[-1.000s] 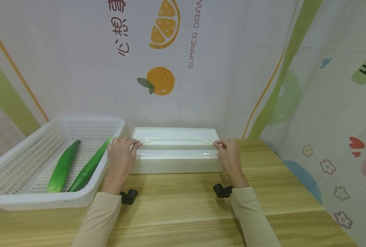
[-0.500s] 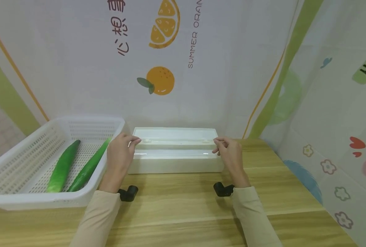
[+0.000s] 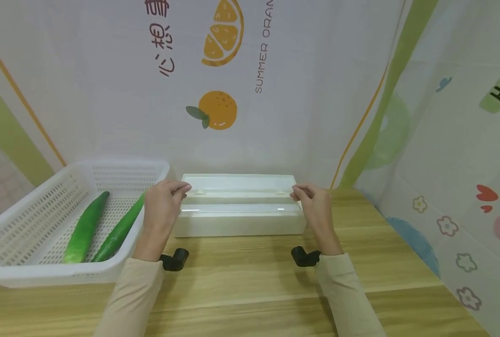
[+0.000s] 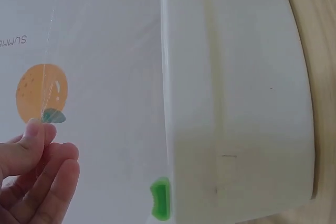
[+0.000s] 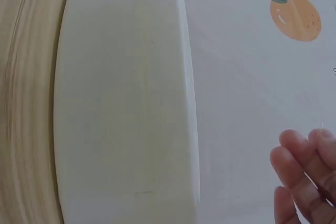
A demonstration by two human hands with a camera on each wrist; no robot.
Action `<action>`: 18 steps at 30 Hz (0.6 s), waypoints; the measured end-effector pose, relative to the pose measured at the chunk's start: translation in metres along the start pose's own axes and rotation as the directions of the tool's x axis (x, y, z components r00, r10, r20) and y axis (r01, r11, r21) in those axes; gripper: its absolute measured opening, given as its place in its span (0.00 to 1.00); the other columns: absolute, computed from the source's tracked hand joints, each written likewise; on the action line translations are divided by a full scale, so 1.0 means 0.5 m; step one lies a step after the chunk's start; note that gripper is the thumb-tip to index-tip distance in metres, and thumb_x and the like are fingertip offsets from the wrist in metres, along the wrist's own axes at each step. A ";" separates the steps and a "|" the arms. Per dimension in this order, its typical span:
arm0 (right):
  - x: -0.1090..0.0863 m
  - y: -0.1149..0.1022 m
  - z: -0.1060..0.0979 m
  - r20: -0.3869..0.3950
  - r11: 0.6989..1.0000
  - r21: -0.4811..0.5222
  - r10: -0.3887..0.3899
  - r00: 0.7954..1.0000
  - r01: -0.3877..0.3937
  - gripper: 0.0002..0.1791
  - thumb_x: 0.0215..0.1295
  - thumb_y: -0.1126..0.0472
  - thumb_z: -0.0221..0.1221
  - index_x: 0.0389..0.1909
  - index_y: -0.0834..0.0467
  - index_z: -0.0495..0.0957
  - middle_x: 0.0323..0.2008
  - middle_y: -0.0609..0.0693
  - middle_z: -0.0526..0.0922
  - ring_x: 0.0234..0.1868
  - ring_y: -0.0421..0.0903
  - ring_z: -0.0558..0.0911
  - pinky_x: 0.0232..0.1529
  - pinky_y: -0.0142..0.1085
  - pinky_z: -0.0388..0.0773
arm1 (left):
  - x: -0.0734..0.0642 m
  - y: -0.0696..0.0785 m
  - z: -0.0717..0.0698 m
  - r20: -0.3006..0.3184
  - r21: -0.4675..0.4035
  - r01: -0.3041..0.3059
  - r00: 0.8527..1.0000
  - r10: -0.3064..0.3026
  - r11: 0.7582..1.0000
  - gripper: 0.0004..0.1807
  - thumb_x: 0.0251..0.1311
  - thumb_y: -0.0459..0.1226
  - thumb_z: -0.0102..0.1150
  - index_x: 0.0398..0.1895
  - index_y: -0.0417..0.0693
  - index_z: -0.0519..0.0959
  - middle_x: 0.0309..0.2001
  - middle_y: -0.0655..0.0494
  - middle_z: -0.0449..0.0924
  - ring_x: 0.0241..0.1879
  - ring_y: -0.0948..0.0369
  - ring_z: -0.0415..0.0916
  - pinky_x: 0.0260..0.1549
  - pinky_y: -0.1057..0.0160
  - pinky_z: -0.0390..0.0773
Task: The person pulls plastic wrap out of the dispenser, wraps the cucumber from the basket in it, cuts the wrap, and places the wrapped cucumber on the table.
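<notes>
A long white cling film dispenser box (image 3: 239,225) stands on the table with its lid (image 3: 239,180) tipped back. At its left end my left hand (image 3: 160,213) pinches a corner of clear cling film (image 4: 48,95) between thumb and forefinger. In the left wrist view the film's edge runs up from those fingertips as a thin bright line. My right hand (image 3: 319,213) pinches at the box's right end, with its fingertips at the same height. In the right wrist view its fingers (image 5: 294,169) show only in part, and the thumb is hidden.
To the left stands a white perforated basket (image 3: 52,270) with two long green cucumber-like vegetables (image 3: 87,227) in it. Behind the box hangs a white printed curtain (image 3: 275,140). A small green piece (image 4: 161,199) shows at the box's edge. The wooden tabletop (image 3: 241,285) extends in front.
Both hands have risen slightly from the dispenser's front, holding the film's edge. The left hand has also shifted a little to the left. The box and basket have stayed put.
</notes>
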State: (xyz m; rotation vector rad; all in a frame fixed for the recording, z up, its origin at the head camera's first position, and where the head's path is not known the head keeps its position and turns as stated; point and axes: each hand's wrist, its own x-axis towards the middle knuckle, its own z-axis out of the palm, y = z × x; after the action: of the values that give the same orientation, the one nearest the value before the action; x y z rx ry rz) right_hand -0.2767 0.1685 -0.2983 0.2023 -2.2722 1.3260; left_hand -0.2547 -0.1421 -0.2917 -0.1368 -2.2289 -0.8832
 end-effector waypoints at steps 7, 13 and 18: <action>-0.001 -0.010 -0.013 -0.011 0.999 0.029 0.043 0.999 -0.042 0.12 0.65 0.58 0.56 0.42 0.63 0.81 0.36 0.59 0.85 0.40 0.52 0.83 0.52 0.43 0.73 | 0.002 0.008 -0.002 -0.054 -0.023 -0.024 0.998 0.023 0.999 0.08 0.54 0.32 0.63 0.33 0.35 0.84 0.29 0.39 0.82 0.28 0.48 0.80 0.29 0.52 0.79; 0.003 -0.017 -0.022 -0.024 0.999 0.047 0.008 1.000 -0.007 0.12 0.65 0.59 0.56 0.42 0.63 0.81 0.37 0.59 0.85 0.43 0.52 0.83 0.56 0.45 0.73 | 0.006 0.014 -0.006 -0.110 -0.060 -0.061 0.992 0.055 0.996 0.07 0.54 0.31 0.62 0.33 0.34 0.84 0.28 0.38 0.82 0.27 0.48 0.80 0.30 0.51 0.80; 0.000 -0.024 -0.024 -0.028 0.999 0.047 -0.013 1.000 0.015 0.12 0.64 0.60 0.57 0.42 0.64 0.80 0.37 0.59 0.85 0.44 0.52 0.83 0.53 0.44 0.76 | 0.007 0.016 -0.007 -0.138 -0.071 -0.059 0.989 0.048 0.996 0.07 0.54 0.30 0.62 0.33 0.33 0.84 0.29 0.38 0.82 0.28 0.48 0.80 0.30 0.52 0.80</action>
State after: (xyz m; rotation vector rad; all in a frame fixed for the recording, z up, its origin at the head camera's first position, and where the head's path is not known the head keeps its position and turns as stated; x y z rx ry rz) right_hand -0.2682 0.1728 -0.2842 0.2145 -2.2147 1.3674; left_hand -0.2525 -0.1389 -0.2833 -0.1657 -2.0575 -0.9194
